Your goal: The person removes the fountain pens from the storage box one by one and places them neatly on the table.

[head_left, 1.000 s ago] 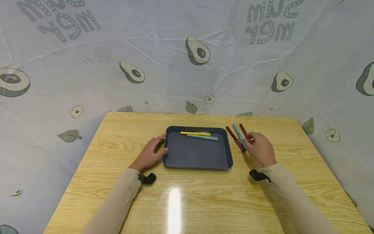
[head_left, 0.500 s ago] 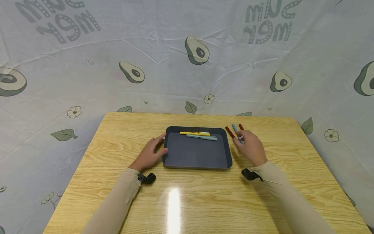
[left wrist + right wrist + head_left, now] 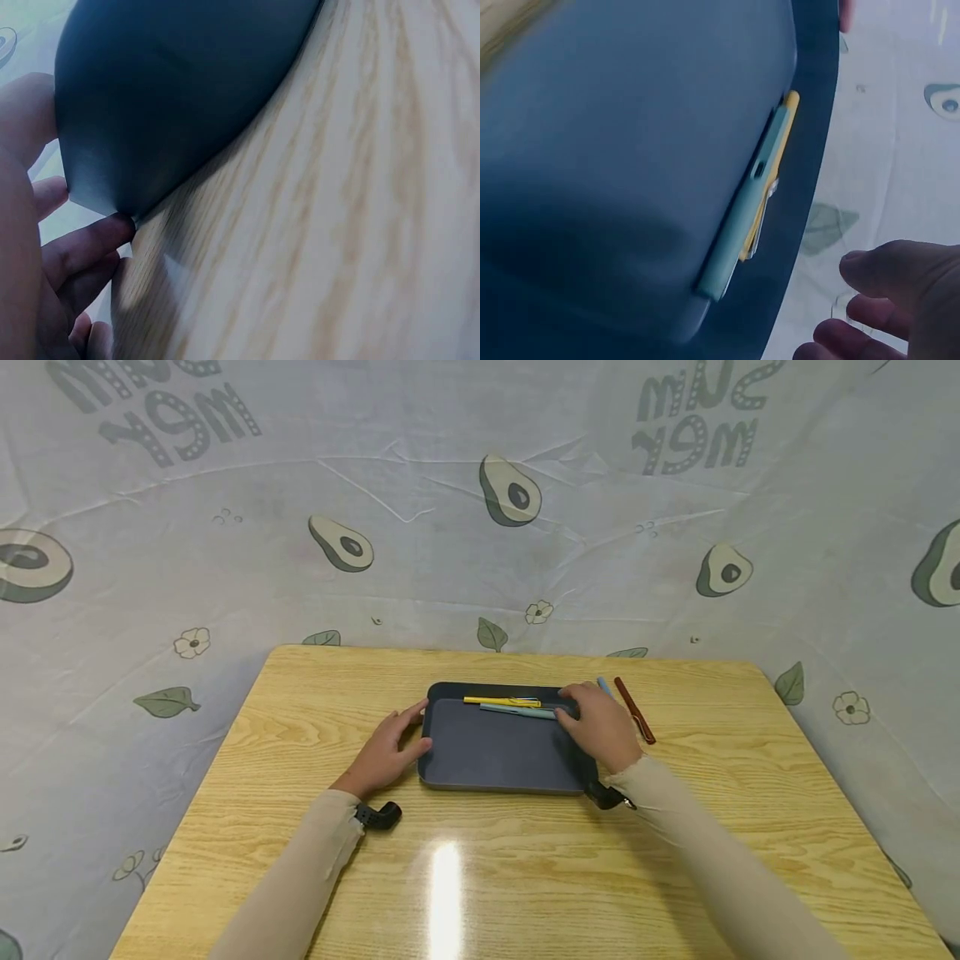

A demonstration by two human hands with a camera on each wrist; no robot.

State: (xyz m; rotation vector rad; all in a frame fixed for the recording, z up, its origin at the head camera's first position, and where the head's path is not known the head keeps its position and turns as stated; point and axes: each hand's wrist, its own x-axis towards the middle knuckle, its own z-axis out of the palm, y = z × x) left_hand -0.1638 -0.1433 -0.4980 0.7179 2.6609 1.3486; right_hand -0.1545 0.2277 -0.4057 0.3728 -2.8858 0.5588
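A dark grey tray (image 3: 487, 760) holds a yellow pen (image 3: 495, 701) and a pale teal pen (image 3: 510, 710) along its far side. My left hand (image 3: 384, 752) touches the tray's left edge with fingers spread; the left wrist view has its fingertips at a tray corner. Over the right edge of the tray is my right hand (image 3: 603, 731), thumb close to the clip end of the teal pen. The right wrist view shows nothing between its thumb and fingers. Right of this hand lie a dark red pen (image 3: 628, 700) and a light blue pen (image 3: 603, 684), the latter mostly hidden.
The wooden table (image 3: 360, 877) ends at the back against a pale cloth (image 3: 420, 593) printed with avocados and leaves. Each wrist wears a dark strap with a camera. A bright reflection lies on the tabletop near the front.
My right hand has moved left from the pens beside the tray to the tray's right edge. Another dark red pen, seen before, is out of sight now. The left hand stays put.
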